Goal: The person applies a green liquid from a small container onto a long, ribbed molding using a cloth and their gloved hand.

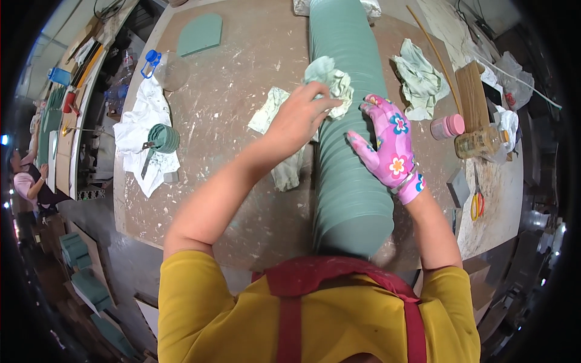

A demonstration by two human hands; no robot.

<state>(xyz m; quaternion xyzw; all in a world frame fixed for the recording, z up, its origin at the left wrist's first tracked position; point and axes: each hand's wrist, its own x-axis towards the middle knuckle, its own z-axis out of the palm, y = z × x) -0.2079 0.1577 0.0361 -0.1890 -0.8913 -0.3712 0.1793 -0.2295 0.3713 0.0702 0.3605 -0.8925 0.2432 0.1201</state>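
Observation:
A long green cylinder [348,187] with ridges wound around it lies lengthwise on the brown table, its near end close to my body. My bare left hand [299,115] is over its left side, fingers closed on a crumpled pale cloth [341,91] that touches the ridged surface. My right hand [390,142], in a pink flowered glove, rests on the cylinder's right side with thumb and fingers apart and nothing in it. Beside my left wrist lie a whitish rag [264,114] and another pale rag [288,173], both against the cylinder's left edge.
At left, a green-coated cup [164,139] stands on a white cloth [142,115], near a clear jug [172,71]. A green board [200,35] lies farther back. On the right are a crumpled rag [420,78], pink jar [448,126], scissors [477,202] and thin stick [436,57].

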